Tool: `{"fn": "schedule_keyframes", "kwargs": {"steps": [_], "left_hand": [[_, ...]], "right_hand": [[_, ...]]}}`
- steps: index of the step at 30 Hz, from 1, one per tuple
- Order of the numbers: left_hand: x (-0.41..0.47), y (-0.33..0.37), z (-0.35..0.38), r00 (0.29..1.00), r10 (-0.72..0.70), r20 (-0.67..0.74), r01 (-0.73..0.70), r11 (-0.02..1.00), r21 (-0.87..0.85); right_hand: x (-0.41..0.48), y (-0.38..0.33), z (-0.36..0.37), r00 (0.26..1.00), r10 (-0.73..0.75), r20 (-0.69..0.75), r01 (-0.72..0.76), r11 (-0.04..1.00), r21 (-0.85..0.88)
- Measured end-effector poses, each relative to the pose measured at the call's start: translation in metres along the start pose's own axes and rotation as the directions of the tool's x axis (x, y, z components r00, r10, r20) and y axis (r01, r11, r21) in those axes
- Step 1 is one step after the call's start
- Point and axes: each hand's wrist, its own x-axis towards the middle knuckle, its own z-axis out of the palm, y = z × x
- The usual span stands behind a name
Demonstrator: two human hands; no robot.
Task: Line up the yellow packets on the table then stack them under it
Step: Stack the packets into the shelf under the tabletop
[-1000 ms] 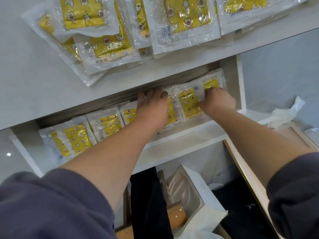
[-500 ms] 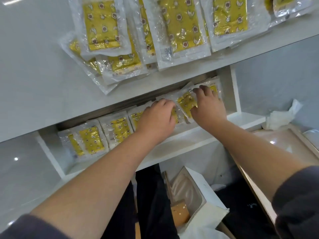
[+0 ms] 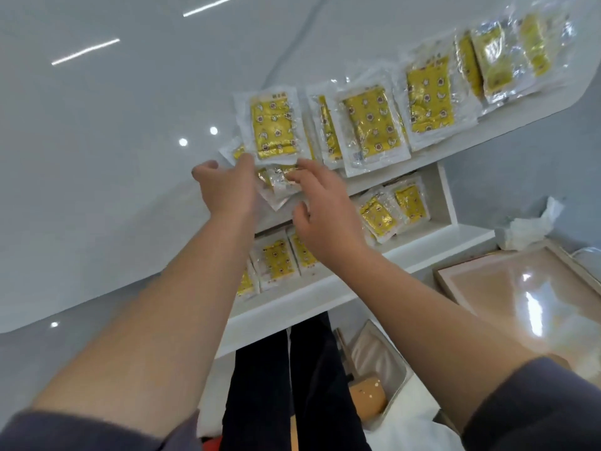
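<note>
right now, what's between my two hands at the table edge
In the head view, a few crumpled yellow packets lie between the left hand and right hand, overhanging the table edge.

Off to my right, a crumpled white tissue (image 3: 533, 226) lies just beyond the far corner of a glossy pinkish tray (image 3: 520, 288) with a pale frame, and lamps glint on its surface. Down beside my dark trousers (image 3: 279, 385) stands an open white box (image 3: 379, 353) with a pale lining. A tan rounded thing (image 3: 367, 400) sits inside it.
</note>
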Motion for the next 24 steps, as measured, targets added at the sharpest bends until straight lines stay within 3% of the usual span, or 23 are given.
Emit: {"fn": "schedule_keyframes", "kwargs": {"steps": [6,10,12,17,21,24], "left_hand": [[0.016,0.019,0.012,0.987,0.058,0.151,-0.083,0.982,0.167],[0.023,0.021,0.013,0.968,0.171,0.182,-0.230,0.894,0.384],[0.024,0.022,0.007,0.949,0.239,0.208,-0.310,0.831,0.462],[0.026,0.020,-0.011,0.928,0.213,0.305,-0.332,0.845,0.419],[0.026,0.021,-0.019,0.924,0.161,0.348,-0.282,0.901,0.329],[0.026,0.023,-0.025,0.914,0.143,0.380,-0.263,0.921,0.287]], "right_hand": [[0.029,-0.007,0.014,0.978,0.148,0.149,-0.112,0.968,-0.224],[0.023,-0.004,0.022,0.975,0.102,0.196,-0.090,0.993,-0.071],[0.022,-0.005,0.019,0.985,0.097,0.144,-0.096,0.995,-0.014],[0.023,-0.012,0.002,0.960,0.110,-0.258,-0.163,0.966,-0.198],[0.040,-0.004,-0.011,0.925,0.326,-0.195,-0.376,0.858,-0.349],[0.042,-0.004,-0.002,0.931,0.349,-0.104,-0.360,0.840,-0.405]]}}
